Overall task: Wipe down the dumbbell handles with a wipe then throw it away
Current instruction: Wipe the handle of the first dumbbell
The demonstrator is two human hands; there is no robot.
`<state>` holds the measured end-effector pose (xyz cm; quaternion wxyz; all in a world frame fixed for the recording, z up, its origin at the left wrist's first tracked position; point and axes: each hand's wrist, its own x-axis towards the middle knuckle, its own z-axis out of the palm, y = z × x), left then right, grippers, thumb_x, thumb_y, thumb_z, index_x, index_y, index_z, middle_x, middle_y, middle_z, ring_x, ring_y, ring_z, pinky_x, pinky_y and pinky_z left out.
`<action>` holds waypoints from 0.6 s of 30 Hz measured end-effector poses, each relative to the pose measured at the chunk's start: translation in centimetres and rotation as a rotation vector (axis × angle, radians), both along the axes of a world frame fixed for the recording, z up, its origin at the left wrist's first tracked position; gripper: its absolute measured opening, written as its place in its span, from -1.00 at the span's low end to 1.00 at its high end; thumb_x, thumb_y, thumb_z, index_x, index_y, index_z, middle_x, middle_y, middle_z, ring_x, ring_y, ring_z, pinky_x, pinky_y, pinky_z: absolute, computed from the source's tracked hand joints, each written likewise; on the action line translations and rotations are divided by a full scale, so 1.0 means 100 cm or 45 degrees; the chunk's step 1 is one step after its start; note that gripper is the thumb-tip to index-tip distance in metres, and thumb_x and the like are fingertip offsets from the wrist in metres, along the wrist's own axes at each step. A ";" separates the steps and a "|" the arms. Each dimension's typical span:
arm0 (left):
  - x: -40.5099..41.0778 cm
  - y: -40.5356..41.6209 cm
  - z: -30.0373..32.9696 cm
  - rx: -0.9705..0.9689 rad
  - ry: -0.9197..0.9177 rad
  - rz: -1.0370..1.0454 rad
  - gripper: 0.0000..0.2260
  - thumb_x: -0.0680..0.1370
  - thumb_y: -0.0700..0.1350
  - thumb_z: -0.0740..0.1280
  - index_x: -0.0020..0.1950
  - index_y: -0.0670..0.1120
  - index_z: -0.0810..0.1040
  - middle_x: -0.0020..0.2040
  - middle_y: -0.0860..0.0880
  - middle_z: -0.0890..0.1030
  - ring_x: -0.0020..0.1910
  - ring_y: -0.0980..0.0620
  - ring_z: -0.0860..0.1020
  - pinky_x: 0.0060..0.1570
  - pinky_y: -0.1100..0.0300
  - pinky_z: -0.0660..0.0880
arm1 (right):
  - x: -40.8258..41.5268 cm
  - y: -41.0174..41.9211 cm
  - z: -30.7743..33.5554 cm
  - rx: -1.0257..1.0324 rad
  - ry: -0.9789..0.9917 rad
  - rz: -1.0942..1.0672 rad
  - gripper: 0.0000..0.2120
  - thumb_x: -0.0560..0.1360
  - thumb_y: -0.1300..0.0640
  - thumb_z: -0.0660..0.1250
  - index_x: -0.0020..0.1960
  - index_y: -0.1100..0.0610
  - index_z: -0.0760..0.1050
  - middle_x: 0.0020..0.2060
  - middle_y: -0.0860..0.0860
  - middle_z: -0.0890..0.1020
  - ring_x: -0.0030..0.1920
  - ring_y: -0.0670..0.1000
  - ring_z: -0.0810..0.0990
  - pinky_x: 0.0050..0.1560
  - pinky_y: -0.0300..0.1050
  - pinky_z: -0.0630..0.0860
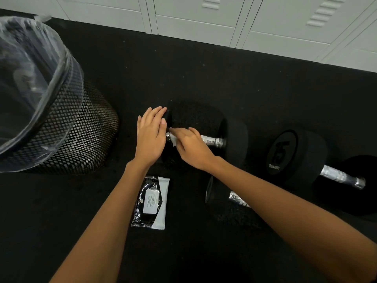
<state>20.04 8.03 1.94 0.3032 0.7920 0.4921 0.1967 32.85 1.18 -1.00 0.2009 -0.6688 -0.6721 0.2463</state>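
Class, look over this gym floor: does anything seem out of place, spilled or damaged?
Nothing stands out. The bin stands upright with its liner in, the wipe pack lies flat, and the dumbbells rest on the mat.

Even overhead light, dark floor [204,78] murky, wide-angle bending, perhaps slight blur.

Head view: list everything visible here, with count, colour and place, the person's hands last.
black rubber dumbbells with knurled chrome handles: three, on the floor, centre to right; one partly hidden under the right forearm
white wipe: one, on the centre dumbbell's handle
black-and-white wipes packet: one, floor, between the forearms
black mesh bin with clear liner: one, left
black rubber floor: throughout
grey metal lockers: row along the top
left hand: flat against the centre dumbbell's left head
right hand: holds the wipe on the handle
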 end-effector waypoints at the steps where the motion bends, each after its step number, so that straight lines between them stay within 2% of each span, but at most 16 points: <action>1: 0.000 0.000 0.000 0.010 0.010 -0.004 -0.64 0.66 -0.11 0.02 0.45 -0.06 0.31 0.46 -0.01 0.30 0.50 0.04 0.08 0.47 0.03 -0.12 | 0.004 -0.006 -0.002 0.016 -0.034 0.002 -0.58 0.53 0.24 0.21 0.39 0.17 0.37 0.28 0.03 0.52 0.34 -0.03 0.42 0.42 0.04 0.12; 2: 0.000 0.000 -0.001 0.018 0.020 -0.007 -0.64 0.66 -0.10 0.02 0.45 -0.06 0.30 0.47 -0.01 0.29 0.50 0.04 0.08 0.47 0.03 -0.12 | 0.007 -0.010 -0.003 0.034 -0.065 -0.023 -0.58 0.54 0.22 0.20 0.40 0.13 0.37 0.29 0.00 0.52 0.34 -0.06 0.42 0.42 0.04 0.10; 4: 0.000 0.000 -0.002 0.024 0.037 -0.016 -0.64 0.66 -0.10 0.01 0.46 -0.06 0.29 0.47 0.00 0.28 0.51 0.04 0.07 0.47 0.03 -0.12 | 0.011 -0.006 -0.001 -0.002 -0.088 -0.122 -0.67 0.55 0.18 0.16 0.30 0.12 0.46 0.16 -0.01 0.60 0.21 -0.04 0.52 0.36 0.00 0.17; 6: -0.001 0.000 -0.002 0.025 0.053 -0.026 -0.64 0.67 -0.09 0.01 0.46 -0.06 0.28 0.47 -0.01 0.28 0.51 0.04 0.06 0.47 0.03 -0.12 | 0.011 0.008 0.008 -0.177 -0.087 -0.222 -0.76 0.58 0.15 0.09 0.05 0.17 0.52 -0.07 0.04 0.64 0.01 0.05 0.59 0.24 0.00 0.24; 8: -0.001 0.001 -0.002 0.029 0.066 -0.035 -0.64 0.67 -0.09 0.00 0.46 -0.06 0.28 0.48 -0.01 0.27 0.51 0.03 0.06 0.47 0.01 -0.12 | 0.010 0.024 0.017 -0.382 -0.090 -0.255 -0.71 0.60 0.12 0.03 -0.21 0.14 0.43 -0.21 0.05 0.56 -0.08 0.10 0.56 0.20 0.05 0.26; 10: -0.001 0.000 -0.002 0.040 0.075 -0.041 -0.64 0.67 -0.10 0.00 0.46 -0.06 0.28 0.48 -0.01 0.27 0.51 0.02 0.06 0.47 -0.01 -0.12 | 0.008 0.038 0.021 -0.531 -0.091 -0.268 -0.64 0.61 0.10 0.00 -0.34 0.08 0.34 -0.22 0.04 0.50 -0.05 0.10 0.52 0.20 0.08 0.26; 14: -0.001 -0.001 -0.002 0.069 0.102 -0.051 -0.64 0.67 -0.09 0.00 0.46 -0.07 0.28 0.47 -0.02 0.27 0.51 0.01 0.07 0.46 -0.01 -0.13 | -0.003 0.057 0.017 -0.724 -0.062 -0.314 -0.62 0.60 0.04 -0.01 -0.33 0.08 0.37 -0.30 -0.02 0.46 -0.09 0.06 0.46 0.31 0.15 0.15; 18: -0.002 0.000 -0.001 0.058 0.126 -0.084 -0.63 0.67 -0.08 -0.01 0.47 -0.06 0.25 0.49 -0.01 0.25 0.51 0.02 0.04 0.46 0.01 -0.14 | -0.010 0.054 0.018 -0.685 -0.001 -0.368 -0.63 0.59 0.00 0.00 -0.33 0.06 0.36 -0.33 -0.04 0.48 -0.12 0.05 0.47 0.35 0.24 0.02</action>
